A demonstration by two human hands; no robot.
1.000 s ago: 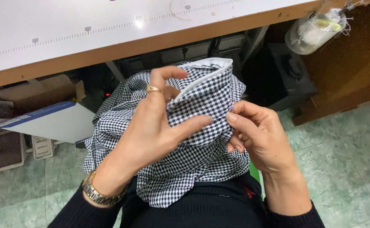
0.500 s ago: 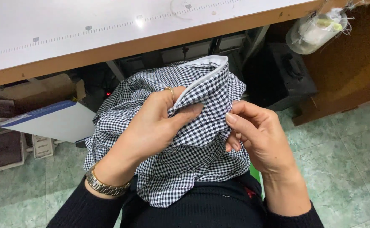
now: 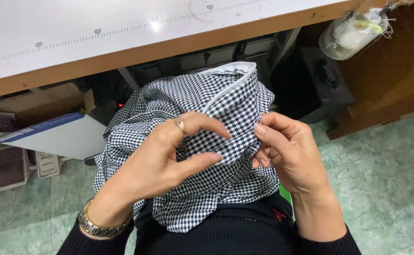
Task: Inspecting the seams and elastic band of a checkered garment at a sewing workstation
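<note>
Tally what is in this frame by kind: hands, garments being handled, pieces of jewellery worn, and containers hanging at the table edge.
Hands: 2, left hand, right hand
Garments: 1, checked shirt
Jewellery: 2, ring, wristwatch
Hanging containers: 1, clear plastic container
Total: 6

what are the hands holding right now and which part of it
Both hands grip a black-and-white checked garment: the left hand pinches a fold beside its white-edged band, the right hand grips its right side.
</note>
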